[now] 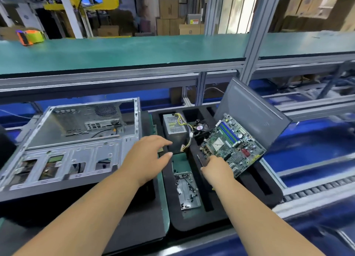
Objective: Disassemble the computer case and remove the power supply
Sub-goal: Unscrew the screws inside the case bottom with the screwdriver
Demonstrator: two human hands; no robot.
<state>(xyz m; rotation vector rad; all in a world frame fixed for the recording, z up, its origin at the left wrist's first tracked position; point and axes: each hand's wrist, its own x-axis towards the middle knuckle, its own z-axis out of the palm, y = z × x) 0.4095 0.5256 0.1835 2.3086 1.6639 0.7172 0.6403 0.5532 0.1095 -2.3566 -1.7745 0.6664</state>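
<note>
Right now your right hand (217, 168) grips the motherboard (231, 146) by its near edge, tilted over the foam tray (194, 223); left hand (148, 155) spread loose, fingertips at the power supply (175, 132) standing in that tray, beside the gutted computer case (73, 138)

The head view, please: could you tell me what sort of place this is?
Probably an electronics disassembly line in a factory or warehouse: a green-matted workbench, a roller conveyor, stacked cardboard boxes behind.

Computer case (76, 138): grey, opened, gutted, lying on side. Power supply (175, 129): silver perforated box, upright, right of case.
</note>
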